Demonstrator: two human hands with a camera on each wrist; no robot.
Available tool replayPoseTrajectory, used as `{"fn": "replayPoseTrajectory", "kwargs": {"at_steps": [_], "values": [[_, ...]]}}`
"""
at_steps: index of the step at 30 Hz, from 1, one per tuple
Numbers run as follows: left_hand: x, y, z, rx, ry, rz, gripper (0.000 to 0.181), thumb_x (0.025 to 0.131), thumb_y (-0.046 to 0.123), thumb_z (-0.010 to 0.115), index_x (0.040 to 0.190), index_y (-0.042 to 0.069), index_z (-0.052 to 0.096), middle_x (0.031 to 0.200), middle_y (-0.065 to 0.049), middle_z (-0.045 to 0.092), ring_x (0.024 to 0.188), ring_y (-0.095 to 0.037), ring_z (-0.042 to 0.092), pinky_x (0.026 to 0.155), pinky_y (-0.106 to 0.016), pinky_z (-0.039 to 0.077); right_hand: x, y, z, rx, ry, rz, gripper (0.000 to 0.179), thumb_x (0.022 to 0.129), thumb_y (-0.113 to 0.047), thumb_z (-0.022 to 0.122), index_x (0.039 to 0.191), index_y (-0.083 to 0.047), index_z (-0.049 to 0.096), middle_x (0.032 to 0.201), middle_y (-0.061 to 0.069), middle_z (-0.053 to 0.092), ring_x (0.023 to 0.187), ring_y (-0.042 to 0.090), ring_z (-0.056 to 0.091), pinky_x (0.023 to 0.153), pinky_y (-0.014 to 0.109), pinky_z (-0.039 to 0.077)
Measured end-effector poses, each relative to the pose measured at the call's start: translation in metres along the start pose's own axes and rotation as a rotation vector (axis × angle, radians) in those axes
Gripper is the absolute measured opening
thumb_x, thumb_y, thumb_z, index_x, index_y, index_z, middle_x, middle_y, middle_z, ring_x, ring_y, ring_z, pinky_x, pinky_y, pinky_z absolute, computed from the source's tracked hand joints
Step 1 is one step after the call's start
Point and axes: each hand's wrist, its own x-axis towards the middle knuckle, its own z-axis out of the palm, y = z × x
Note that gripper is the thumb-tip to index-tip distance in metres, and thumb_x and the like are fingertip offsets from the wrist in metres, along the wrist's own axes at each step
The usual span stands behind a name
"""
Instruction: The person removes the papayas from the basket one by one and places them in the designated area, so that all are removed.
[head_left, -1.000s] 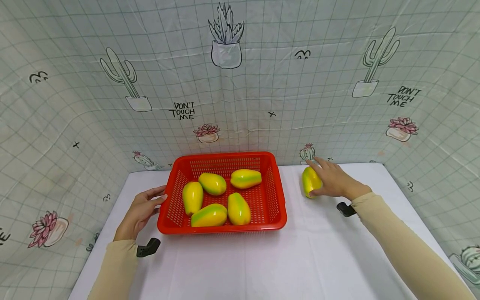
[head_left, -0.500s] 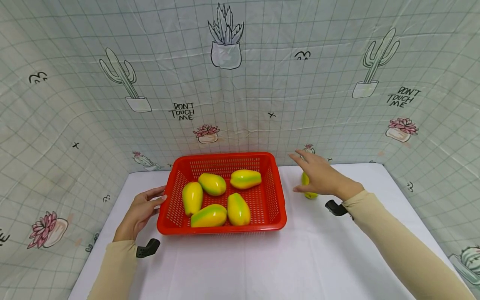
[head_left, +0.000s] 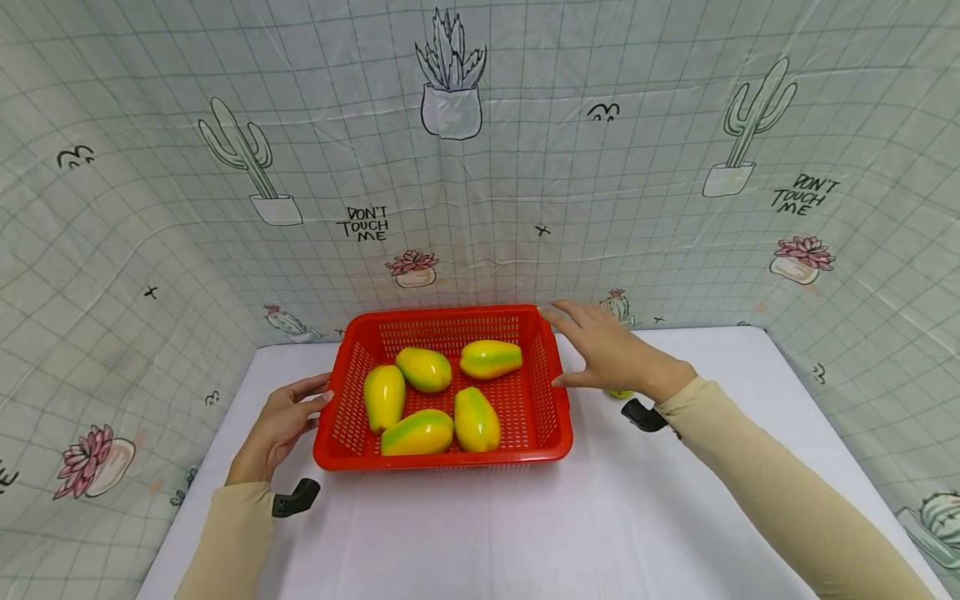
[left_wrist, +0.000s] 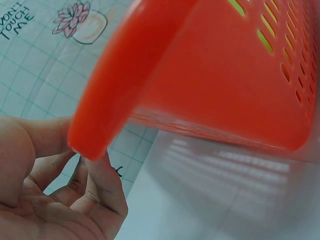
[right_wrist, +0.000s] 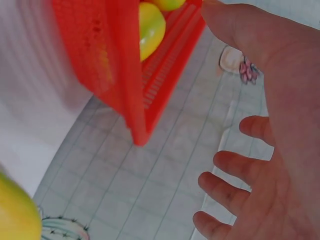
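Several glossy yellow-green fruits, shaped like papayas or mangoes, lie in a red slotted plastic basket [head_left: 450,464]; one of them [head_left: 477,421] is near its front wall. My left hand [head_left: 273,425] pinches the basket's left rim between thumb and fingers, as the left wrist view shows. With fingers spread and nothing held, my right hand [head_left: 615,354] hovers at the basket's right rim. Behind it, a single fruit [right_wrist: 17,215] rests on the table, mostly hidden by the hand in the head view.
The table has a white cloth [head_left: 465,542] over it. A grid-patterned curtain [head_left: 480,200] with cactus drawings stands along the back and both sides, close behind the basket. Each wrist carries a small black camera mount [head_left: 296,497].
My right hand has left the single fruit beside the basket and moved left, fingers spreading, to the basket's right rim. That fruit stays in place; the left hand and basket keep still.
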Motion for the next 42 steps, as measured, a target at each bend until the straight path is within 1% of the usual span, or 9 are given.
{"fn": "replayPoseTrajectory", "kwargs": {"at_steps": [3, 7, 10, 15, 21, 26, 34, 38, 42], "values": [[0.0, 0.0, 0.0, -0.002, -0.002, 0.002, 0.059, 0.111, 0.017, 0.055, 0.164, 0.001, 0.034, 0.164, -0.024, 0.035, 0.109, -0.017, 0.054, 0.08, -0.021, 0.052, 0.005, -0.008, 0.002, -0.016, -0.021, -0.01, 0.101, 0.084, -0.037, 0.091, 0.162, -0.002, 0.036, 0.162, 0.028, 0.038, 0.147, 0.048, 0.039, 0.12, 0.068, 0.029], [0.0, -0.001, 0.0, -0.002, -0.003, 0.007, 0.059, 0.111, 0.017, 0.056, 0.164, 0.001, 0.034, 0.164, -0.024, 0.035, 0.109, -0.017, 0.054, 0.081, -0.021, 0.052, 0.012, -0.017, 0.005, -0.035, -0.069, -0.013, 0.102, 0.085, -0.042, 0.089, 0.163, -0.004, 0.035, 0.165, 0.026, 0.035, 0.15, 0.047, 0.036, 0.122, 0.066, 0.027], [0.0, -0.001, 0.001, 0.0, -0.004, 0.01, 0.06, 0.111, 0.017, 0.056, 0.164, 0.001, 0.034, 0.163, -0.025, 0.036, 0.109, -0.017, 0.054, 0.081, -0.021, 0.052, 0.018, -0.023, 0.009, -0.046, -0.099, -0.03, 0.104, 0.086, -0.045, 0.088, 0.164, -0.005, 0.034, 0.166, 0.024, 0.035, 0.15, 0.046, 0.036, 0.123, 0.065, 0.027], [0.0, -0.002, 0.001, -0.003, -0.009, 0.018, 0.059, 0.111, 0.017, 0.055, 0.164, 0.0, 0.034, 0.163, -0.025, 0.036, 0.106, -0.015, 0.055, 0.08, -0.021, 0.052, 0.026, -0.034, 0.019, -0.063, -0.136, -0.061, 0.104, 0.085, -0.045, 0.088, 0.165, -0.006, 0.033, 0.165, 0.024, 0.037, 0.15, 0.044, 0.037, 0.123, 0.064, 0.028], [0.001, -0.002, 0.002, -0.011, -0.011, 0.016, 0.06, 0.111, 0.017, 0.055, 0.164, 0.0, 0.034, 0.164, -0.025, 0.035, 0.105, -0.014, 0.055, 0.08, -0.021, 0.052, 0.035, -0.046, 0.03, -0.108, -0.179, -0.091, 0.102, 0.086, -0.047, 0.087, 0.164, -0.007, 0.035, 0.165, 0.023, 0.038, 0.15, 0.044, 0.038, 0.124, 0.062, 0.029], [0.001, -0.003, 0.002, -0.01, -0.009, 0.022, 0.06, 0.111, 0.016, 0.055, 0.164, 0.0, 0.034, 0.163, -0.025, 0.035, 0.104, -0.014, 0.055, 0.08, -0.021, 0.052, 0.04, -0.054, 0.037, -0.111, -0.241, -0.087, 0.101, 0.088, -0.048, 0.086, 0.165, -0.008, 0.034, 0.166, 0.022, 0.036, 0.151, 0.043, 0.037, 0.126, 0.06, 0.025], [0.001, -0.005, 0.0, -0.01, -0.003, 0.022, 0.06, 0.111, 0.016, 0.055, 0.164, 0.0, 0.033, 0.164, -0.025, 0.035, 0.107, -0.015, 0.055, 0.08, -0.02, 0.053, 0.046, -0.059, 0.048, -0.105, -0.295, -0.098, 0.098, 0.088, -0.047, 0.085, 0.164, -0.01, 0.035, 0.166, 0.019, 0.037, 0.153, 0.041, 0.035, 0.126, 0.059, 0.026], [0.0, -0.005, 0.001, -0.01, -0.003, 0.021, 0.06, 0.111, 0.016, 0.055, 0.164, 0.001, 0.033, 0.164, -0.025, 0.035, 0.109, -0.016, 0.054, 0.081, -0.02, 0.053, 0.048, -0.061, 0.05, -0.121, -0.316, -0.092, 0.099, 0.088, -0.05, 0.084, 0.165, -0.012, 0.035, 0.167, 0.017, 0.037, 0.153, 0.039, 0.035, 0.126, 0.058, 0.027], [-0.001, -0.005, 0.002, -0.003, 0.0, 0.02, 0.06, 0.111, 0.016, 0.055, 0.164, 0.001, 0.033, 0.164, -0.025, 0.035, 0.109, -0.016, 0.054, 0.08, -0.02, 0.052, 0.052, -0.062, 0.051, -0.127, -0.328, -0.098, 0.098, 0.089, -0.049, 0.084, 0.165, -0.011, 0.034, 0.167, 0.018, 0.037, 0.154, 0.039, 0.035, 0.126, 0.058, 0.027]]}}
